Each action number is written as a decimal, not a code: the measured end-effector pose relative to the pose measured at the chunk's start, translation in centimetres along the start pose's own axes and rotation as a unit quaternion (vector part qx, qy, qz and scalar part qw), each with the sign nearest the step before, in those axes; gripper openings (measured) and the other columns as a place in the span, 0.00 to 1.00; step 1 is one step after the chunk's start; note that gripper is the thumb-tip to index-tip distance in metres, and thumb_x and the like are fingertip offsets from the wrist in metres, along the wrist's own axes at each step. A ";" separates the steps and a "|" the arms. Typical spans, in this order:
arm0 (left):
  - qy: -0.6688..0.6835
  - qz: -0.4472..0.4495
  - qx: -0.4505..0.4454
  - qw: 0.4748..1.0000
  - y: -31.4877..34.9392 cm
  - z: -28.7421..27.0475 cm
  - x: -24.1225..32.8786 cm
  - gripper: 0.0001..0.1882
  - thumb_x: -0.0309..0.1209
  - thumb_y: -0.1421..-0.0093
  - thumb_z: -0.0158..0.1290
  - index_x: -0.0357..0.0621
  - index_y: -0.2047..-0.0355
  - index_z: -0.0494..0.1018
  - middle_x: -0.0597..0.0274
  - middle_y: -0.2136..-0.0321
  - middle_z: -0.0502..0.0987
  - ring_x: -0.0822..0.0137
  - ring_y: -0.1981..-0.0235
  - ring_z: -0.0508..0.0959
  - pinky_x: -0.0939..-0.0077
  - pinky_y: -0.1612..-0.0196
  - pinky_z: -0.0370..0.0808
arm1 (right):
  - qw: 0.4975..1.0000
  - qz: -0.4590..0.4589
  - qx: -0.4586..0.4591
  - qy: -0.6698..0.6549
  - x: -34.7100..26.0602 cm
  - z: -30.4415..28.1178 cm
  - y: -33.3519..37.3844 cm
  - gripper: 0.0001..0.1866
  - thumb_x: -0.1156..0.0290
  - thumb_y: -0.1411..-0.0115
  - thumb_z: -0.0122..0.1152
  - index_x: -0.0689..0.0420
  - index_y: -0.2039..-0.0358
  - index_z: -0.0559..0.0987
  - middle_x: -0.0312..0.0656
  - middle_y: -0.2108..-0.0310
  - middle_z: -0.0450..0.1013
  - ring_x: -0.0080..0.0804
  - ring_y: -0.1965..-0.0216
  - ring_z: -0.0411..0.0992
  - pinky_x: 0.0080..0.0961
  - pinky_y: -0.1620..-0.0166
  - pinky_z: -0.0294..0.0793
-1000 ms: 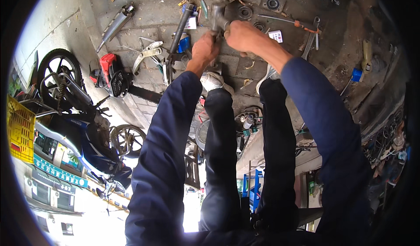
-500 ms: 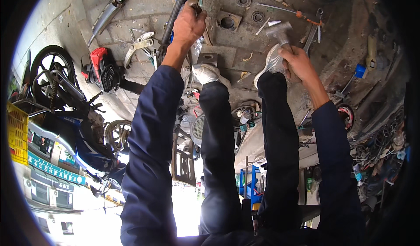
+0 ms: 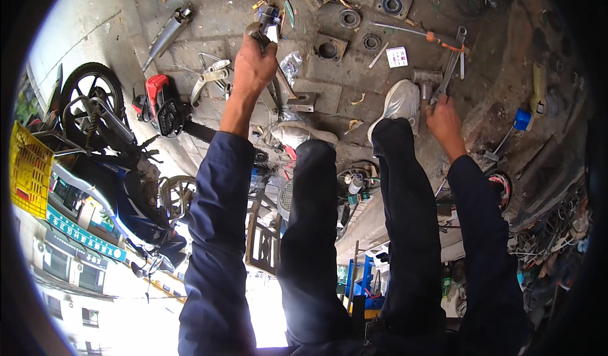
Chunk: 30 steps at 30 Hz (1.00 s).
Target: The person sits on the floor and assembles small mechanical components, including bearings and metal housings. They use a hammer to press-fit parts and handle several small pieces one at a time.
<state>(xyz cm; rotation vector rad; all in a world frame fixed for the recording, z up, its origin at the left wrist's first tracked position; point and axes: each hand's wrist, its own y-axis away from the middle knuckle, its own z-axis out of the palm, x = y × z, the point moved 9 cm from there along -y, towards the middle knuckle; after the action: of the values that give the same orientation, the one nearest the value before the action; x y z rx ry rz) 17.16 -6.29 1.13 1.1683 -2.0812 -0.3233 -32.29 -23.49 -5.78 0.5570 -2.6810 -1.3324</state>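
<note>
My left hand (image 3: pixel 255 68), raised over the floor, is closed round a dark metal piece (image 3: pixel 267 19) with a cylindrical end. The fingers hide most of it, so its kind is unclear. Past my right shoe, my right hand (image 3: pixel 445 127) has its fingers closed on the lower end of a long steel wrench (image 3: pixel 452 65), which lies along the floor. Beside the wrench rests a hammer (image 3: pixel 427 76), its head just beyond the shoe and its handle running back toward my hand. A small white printed box (image 3: pixel 397 56) lies farther out.
Bearing-like rings (image 3: pixel 349 18) and flanged blocks (image 3: pixel 328 49) lie ahead. A long rod with an orange wrap (image 3: pixel 405 29) crosses near the wrench. To the left are a red chainsaw (image 3: pixel 161 106), a silver exhaust pipe (image 3: pixel 168 36) and a motorcycle (image 3: pixel 120 185); cluttered cables (image 3: pixel 551 236) are at right.
My right hand has let go of the hammer, now lying on the floor, and has moved to the wrench. The long threaded rod by my left hand now shows only as a short end.
</note>
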 end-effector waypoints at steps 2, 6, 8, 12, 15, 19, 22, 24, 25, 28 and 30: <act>-0.006 0.010 -0.005 1.000 0.9 0.2 0.7 0.20 0.33 0.32 0.58 0.37 0.44 0.71 0.34 0.55 0.84 0.34 0.52 0.84 0.47 0.48 0.79 | 0.996 -0.057 0.060 -0.032 -3.6 -1.9 0.8 0.19 0.61 0.31 0.66 0.61 0.48 0.77 0.59 0.51 0.78 0.64 0.50 0.79 0.55 0.47 0.79; 0.003 0.060 -0.015 0.998 2.6 0.8 1.8 0.21 0.26 0.32 0.56 0.38 0.40 0.69 0.35 0.59 0.82 0.32 0.56 0.82 0.45 0.51 0.79 | 0.962 -0.226 0.026 -0.150 -13.6 -2.1 2.6 0.15 0.67 0.33 0.67 0.60 0.52 0.75 0.56 0.53 0.76 0.63 0.51 0.78 0.56 0.49 0.78; 0.020 0.084 -0.021 0.996 3.5 0.8 1.6 0.21 0.24 0.32 0.56 0.37 0.40 0.68 0.36 0.60 0.80 0.32 0.57 0.82 0.46 0.52 0.79 | 0.940 -0.305 -0.069 -0.132 -18.7 0.6 3.1 0.18 0.65 0.33 0.68 0.61 0.50 0.74 0.57 0.54 0.76 0.64 0.51 0.77 0.55 0.49 0.78; 0.028 0.087 -0.040 0.995 5.5 0.6 -0.4 0.21 0.22 0.32 0.56 0.36 0.40 0.68 0.37 0.60 0.80 0.33 0.58 0.82 0.48 0.54 0.80 | 0.878 -0.466 -0.081 -0.070 -27.4 6.1 3.7 0.20 0.65 0.38 0.73 0.61 0.54 0.75 0.52 0.55 0.76 0.56 0.50 0.78 0.49 0.48 0.79; 0.046 0.058 -0.047 0.996 6.4 1.0 -2.4 0.20 0.22 0.32 0.58 0.36 0.42 0.69 0.37 0.58 0.81 0.33 0.57 0.83 0.50 0.54 0.80 | 0.855 -0.514 -0.054 -0.027 -30.7 9.8 3.3 0.19 0.64 0.39 0.73 0.60 0.54 0.76 0.50 0.57 0.76 0.50 0.52 0.79 0.44 0.51 0.80; 0.072 0.037 -0.037 0.996 7.5 1.9 -4.7 0.20 0.22 0.32 0.59 0.37 0.43 0.68 0.36 0.61 0.82 0.30 0.59 0.83 0.45 0.58 0.80 | 0.864 -0.501 -0.025 0.031 -32.6 12.8 2.1 0.17 0.64 0.42 0.71 0.59 0.56 0.78 0.46 0.60 0.76 0.45 0.55 0.79 0.40 0.54 0.80; 0.093 0.022 -0.059 0.994 7.8 2.7 -6.7 0.20 0.22 0.33 0.59 0.37 0.43 0.68 0.35 0.61 0.81 0.29 0.59 0.82 0.44 0.58 0.80 | 0.842 -0.539 -0.004 -0.011 -33.0 11.9 1.5 0.16 0.63 0.40 0.70 0.59 0.58 0.77 0.48 0.61 0.77 0.48 0.56 0.80 0.44 0.56 0.81; 0.094 0.025 -0.050 0.994 8.8 2.7 -7.6 0.20 0.22 0.33 0.60 0.37 0.43 0.68 0.35 0.60 0.81 0.29 0.59 0.82 0.44 0.58 0.79 | 0.852 -0.518 -0.045 -0.060 -32.2 11.5 0.6 0.17 0.61 0.36 0.70 0.61 0.59 0.76 0.53 0.62 0.77 0.55 0.58 0.80 0.49 0.57 0.80; 0.093 0.031 -0.038 0.994 9.1 2.6 -8.0 0.20 0.22 0.32 0.60 0.37 0.43 0.68 0.35 0.60 0.81 0.29 0.59 0.82 0.44 0.58 0.79 | 0.862 -0.496 -0.065 -0.084 -31.7 11.3 -0.1 0.18 0.60 0.35 0.70 0.62 0.59 0.76 0.55 0.63 0.78 0.58 0.60 0.80 0.50 0.57 0.80; 0.079 0.044 -0.018 0.996 10.1 2.9 -9.0 0.20 0.23 0.33 0.60 0.38 0.43 0.68 0.35 0.57 0.80 0.29 0.58 0.81 0.42 0.57 0.79 | 0.899 -0.373 -0.178 -0.142 -29.3 12.4 -1.7 0.21 0.58 0.32 0.69 0.66 0.61 0.75 0.60 0.67 0.79 0.66 0.64 0.78 0.52 0.58 0.78; 0.060 0.053 -0.026 0.996 10.3 3.7 -9.6 0.21 0.23 0.34 0.60 0.37 0.43 0.68 0.35 0.57 0.79 0.29 0.57 0.81 0.42 0.57 0.78 | 0.911 -0.311 -0.199 -0.186 -27.8 12.6 -2.2 0.25 0.55 0.30 0.68 0.68 0.64 0.76 0.59 0.73 0.79 0.60 0.70 0.79 0.50 0.62 0.76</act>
<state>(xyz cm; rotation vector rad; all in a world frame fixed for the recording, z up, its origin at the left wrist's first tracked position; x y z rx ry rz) 11.16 6.90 -0.56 1.0170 -2.0102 -0.2495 -8.88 -5.15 -13.18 1.2820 -2.4462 -2.2830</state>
